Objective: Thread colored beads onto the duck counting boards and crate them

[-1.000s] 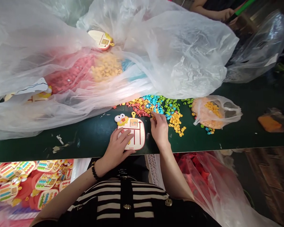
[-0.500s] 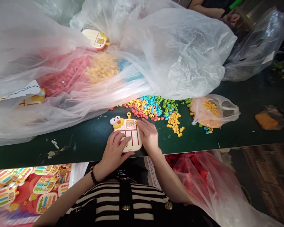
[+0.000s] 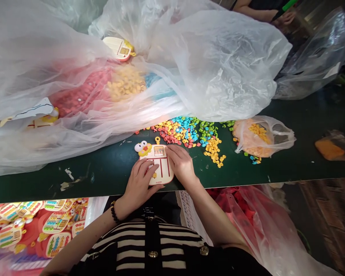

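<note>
A cream toy board [image 3: 164, 172] with red slots, a small picture window and a big-eyed yellow duck head [image 3: 143, 148] lies at the front edge of the green table. My left hand [image 3: 140, 180] rests over its left side, thumb at the bottom edge, fingers curled beside a small yellow piece [image 3: 154, 175] on the board. At the upper right edge of the board is my right hand [image 3: 181, 161], its fingers together and holding that edge. Whatever lies beneath the fingertips is hidden. Behind the board spreads a pile of small coloured pieces [image 3: 186, 130].
Large clear plastic bags [image 3: 218, 57] cover the back of the table [image 3: 103, 168]. Yellow pieces [image 3: 214, 149] and a small knotted bag [image 3: 251, 140] lie right of the pile. Below left are many filled toy boards [image 3: 54, 222]. Another person's hand [image 3: 287, 18] shows at top right.
The view has shifted slightly. Both hands stay on the board in nearly the same pose. At top right, the other person's hand and a green object have moved a little.
</note>
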`<state>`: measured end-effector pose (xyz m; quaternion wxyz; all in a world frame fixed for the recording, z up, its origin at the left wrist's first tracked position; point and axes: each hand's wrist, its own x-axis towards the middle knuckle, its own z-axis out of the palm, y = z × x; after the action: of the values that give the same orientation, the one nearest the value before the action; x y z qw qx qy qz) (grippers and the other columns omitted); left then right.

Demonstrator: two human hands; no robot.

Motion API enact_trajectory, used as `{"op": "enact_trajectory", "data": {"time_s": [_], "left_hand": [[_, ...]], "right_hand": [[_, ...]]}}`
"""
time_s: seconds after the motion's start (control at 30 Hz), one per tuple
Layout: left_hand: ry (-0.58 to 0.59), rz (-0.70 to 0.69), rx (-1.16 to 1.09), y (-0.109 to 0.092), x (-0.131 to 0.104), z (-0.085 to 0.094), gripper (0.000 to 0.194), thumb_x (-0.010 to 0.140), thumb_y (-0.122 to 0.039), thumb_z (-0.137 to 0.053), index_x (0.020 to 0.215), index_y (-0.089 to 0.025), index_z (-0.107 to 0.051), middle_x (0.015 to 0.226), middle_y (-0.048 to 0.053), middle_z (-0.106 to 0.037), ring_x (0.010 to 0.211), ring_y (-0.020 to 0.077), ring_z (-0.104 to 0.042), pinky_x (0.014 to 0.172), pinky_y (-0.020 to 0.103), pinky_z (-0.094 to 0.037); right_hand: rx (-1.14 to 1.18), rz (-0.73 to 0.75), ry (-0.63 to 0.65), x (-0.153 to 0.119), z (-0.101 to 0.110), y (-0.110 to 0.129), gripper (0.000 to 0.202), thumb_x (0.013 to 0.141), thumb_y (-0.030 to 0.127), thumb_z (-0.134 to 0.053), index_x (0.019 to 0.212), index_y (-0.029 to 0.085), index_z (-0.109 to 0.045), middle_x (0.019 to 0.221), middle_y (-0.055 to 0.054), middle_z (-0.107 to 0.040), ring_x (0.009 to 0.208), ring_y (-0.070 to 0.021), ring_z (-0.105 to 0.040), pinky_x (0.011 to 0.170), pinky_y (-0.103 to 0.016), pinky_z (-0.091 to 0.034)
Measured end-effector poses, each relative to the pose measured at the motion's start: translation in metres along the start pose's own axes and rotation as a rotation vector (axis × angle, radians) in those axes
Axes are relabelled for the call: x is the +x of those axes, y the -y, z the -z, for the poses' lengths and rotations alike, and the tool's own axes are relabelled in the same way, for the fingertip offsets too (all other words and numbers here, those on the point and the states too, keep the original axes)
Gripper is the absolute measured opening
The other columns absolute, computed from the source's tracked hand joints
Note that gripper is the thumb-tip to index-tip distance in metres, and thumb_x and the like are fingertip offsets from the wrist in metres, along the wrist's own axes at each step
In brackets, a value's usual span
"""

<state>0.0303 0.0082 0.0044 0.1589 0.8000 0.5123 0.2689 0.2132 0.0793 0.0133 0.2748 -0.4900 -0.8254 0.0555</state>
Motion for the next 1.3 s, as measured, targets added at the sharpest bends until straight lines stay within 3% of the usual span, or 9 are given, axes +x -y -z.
{"op": "enact_trajectory", "data": {"time_s": [0.27,0.5,0.6,0.67,0.73,0.83,1.0,1.13,1.3], "left_hand": [[0.007,0.021,-0.020,0.000,0.000,0.001,0.050,0.081,-0.042,-0.066,0.123,-0.020,-0.052,0.124,0.013,-0.054,0.122,0.0310,-0.045,0.103,0.050,-0.042],[-0.077,0.027,-0.079,0.003,-0.004,-0.004,0.072,0.081,-0.044,-0.066,0.138,-0.017,-0.033,0.130,0.016,-0.051,0.123,0.0298,-0.047,0.104,0.047,-0.040],[-0.104,0.051,-0.072,0.004,-0.004,-0.003,0.093,0.076,-0.049,-0.070,0.146,-0.016,-0.018,0.140,0.019,-0.043,0.127,0.0315,-0.045,0.101,0.045,-0.042],[-0.071,0.061,-0.059,0.005,-0.002,-0.002,0.107,0.071,-0.050,-0.074,0.149,-0.016,-0.010,0.143,0.020,-0.042,0.125,0.0326,-0.046,0.098,0.045,-0.043],[-0.023,0.081,-0.047,0.006,0.002,0.001,0.114,0.066,-0.050,-0.078,0.149,-0.015,-0.009,0.139,0.018,-0.047,0.119,0.0323,-0.050,0.096,0.043,-0.043],[0.028,0.094,-0.024,0.007,0.006,0.003,0.110,0.061,-0.051,-0.080,0.147,-0.016,-0.020,0.132,0.015,-0.054,0.113,0.0314,-0.052,0.096,0.043,-0.042],[0.068,0.051,0.009,0.003,0.007,0.004,0.088,0.071,-0.048,-0.074,0.142,-0.017,-0.034,0.129,0.014,-0.057,0.119,0.0313,-0.048,0.102,0.045,-0.035],[0.101,-0.039,0.057,0.001,0.003,0.004,0.071,0.084,-0.042,-0.063,0.143,-0.018,-0.033,0.141,0.014,-0.049,0.131,0.0316,-0.039,0.110,0.050,-0.022],[0.090,-0.050,0.053,0.002,0.003,0.005,0.071,0.084,-0.046,-0.061,0.142,-0.016,-0.034,0.148,0.016,-0.040,0.132,0.0302,-0.039,0.107,0.046,-0.030]], "right_hand": [[0.072,-0.052,0.061,-0.005,0.014,0.006,0.025,0.094,0.021,-0.048,0.096,0.022,-0.073,0.098,-0.008,-0.072,0.091,-0.0204,-0.064,0.081,-0.036,-0.056],[0.270,-0.054,0.001,-0.008,-0.009,0.034,0.023,0.093,0.021,-0.049,0.096,0.023,-0.072,0.098,-0.005,-0.073,0.094,-0.0169,-0.067,0.087,-0.032,-0.055],[0.303,-0.167,-0.051,0.007,-0.007,0.019,0.023,0.093,0.025,-0.049,0.102,0.024,-0.070,0.103,-0.004,-0.073,0.097,-0.0173,-0.067,0.090,-0.032,-0.054],[0.182,-0.344,-0.184,0.014,0.000,-0.003,0.023,0.093,0.026,-0.049,0.100,0.021,-0.070,0.100,-0.008,-0.072,0.094,-0.0206,-0.068,0.086,-0.036,-0.055],[0.066,-0.401,-0.178,0.016,0.007,-0.023,0.021,0.090,0.024,-0.051,0.099,0.018,-0.069,0.098,-0.011,-0.071,0.088,-0.0231,-0.067,0.078,-0.037,-0.055],[-0.035,-0.354,-0.088,0.014,0.014,-0.040,0.019,0.089,0.020,-0.051,0.094,0.017,-0.069,0.098,-0.012,-0.070,0.088,-0.0238,-0.066,0.075,-0.035,-0.054],[-0.170,-0.373,-0.008,0.013,0.022,-0.037,0.021,0.088,0.016,-0.049,0.084,0.019,-0.069,0.092,-0.009,-0.069,0.083,-0.0225,-0.063,0.070,-0.032,-0.049],[-0.218,-0.415,0.053,0.029,0.020,-0.029,0.021,0.088,0.016,-0.049,0.092,0.019,-0.069,0.095,-0.010,-0.069,0.088,-0.0234,-0.063,0.069,-0.031,-0.046],[-0.283,-0.300,0.227,0.045,0.014,-0.028,0.023,0.085,0.008,-0.048,0.092,0.018,-0.067,0.092,-0.010,-0.070,0.088,-0.0240,-0.062,0.073,-0.032,-0.045]]}}
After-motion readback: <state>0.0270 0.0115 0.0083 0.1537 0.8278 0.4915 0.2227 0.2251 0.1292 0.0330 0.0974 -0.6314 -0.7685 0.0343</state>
